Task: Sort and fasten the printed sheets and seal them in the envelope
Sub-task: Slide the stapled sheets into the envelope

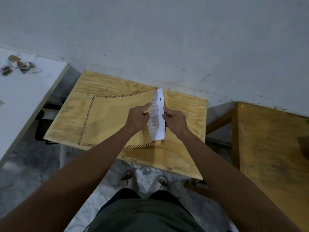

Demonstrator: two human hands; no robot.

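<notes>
While the right hand (173, 120) pinches the outer edge of the printed sheets (157, 114) and the left hand (139, 117) holds the mouth of the envelope (115, 119) apart, forefinger extended, the insertion step looks half done: a bowed white strip still shows. Both forearms reach forward, converging. Next the sheets want pushing fully in, flat, before sealing. The envelope lies along the far edge of the small wooden table (187, 156).

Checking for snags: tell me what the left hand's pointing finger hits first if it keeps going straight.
Probably the printed sheets: the left hand points its finger at their left edge, apparently touching already, though depth is unclear.
</notes>
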